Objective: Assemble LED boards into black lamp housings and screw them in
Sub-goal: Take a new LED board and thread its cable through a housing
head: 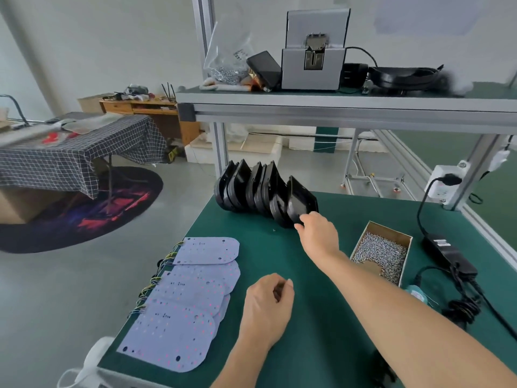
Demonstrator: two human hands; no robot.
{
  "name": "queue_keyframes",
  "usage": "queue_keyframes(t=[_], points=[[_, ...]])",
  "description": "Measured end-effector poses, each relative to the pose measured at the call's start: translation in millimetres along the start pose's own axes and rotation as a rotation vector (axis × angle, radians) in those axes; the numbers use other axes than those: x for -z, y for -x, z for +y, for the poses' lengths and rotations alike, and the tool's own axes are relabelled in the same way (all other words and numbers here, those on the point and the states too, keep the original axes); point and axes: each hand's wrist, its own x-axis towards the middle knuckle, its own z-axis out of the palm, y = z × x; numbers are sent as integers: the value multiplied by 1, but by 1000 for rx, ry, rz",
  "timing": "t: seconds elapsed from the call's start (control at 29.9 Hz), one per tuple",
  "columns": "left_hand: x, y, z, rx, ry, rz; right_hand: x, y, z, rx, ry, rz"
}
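At frame centre, the right hand (319, 233) gripped the nearest glossy black plastic lamp housing (300, 201) at its lower edge, fingers curled around it. The left hand (265, 306) hovered lower centre, loosely curled, holding nothing, beside white rounded LED boards (193, 298).

Black lamp housings (251, 189) upright in a leaning row, white LED boards (190, 298) overlapping flat

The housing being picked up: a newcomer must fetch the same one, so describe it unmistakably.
On the green bench, a row of black lamp housings stands on edge at the far side. Take the nearest housing, at the row's right end; it alone is touched by the right hand.
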Motion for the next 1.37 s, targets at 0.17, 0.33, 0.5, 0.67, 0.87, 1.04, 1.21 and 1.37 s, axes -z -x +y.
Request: queue_keyframes(t=[0.17,0.33,0.5,0.67,0.87,1.04,1.21,1.37], points=[[0,-1,1,-25,-47,16,30,40,21,45,39,59],[2,0,5,-3,-30,20,58,106,19,169,163,73],[7,4,11,28,11,41,71,164,1,289,255,-7],[10,4,16,52,17,41,64,185,-10,261,386,-182],[9,2,15,65,17,39,73,192,-20,302,344,-49],[7,2,15,53,37,71,75,212,-20,353,332,-106],[8,2,13,40,22,75,83,224,-29,324,373,-271],[6,-2,8,19,33,76,108,198,-50,266,339,-265]])
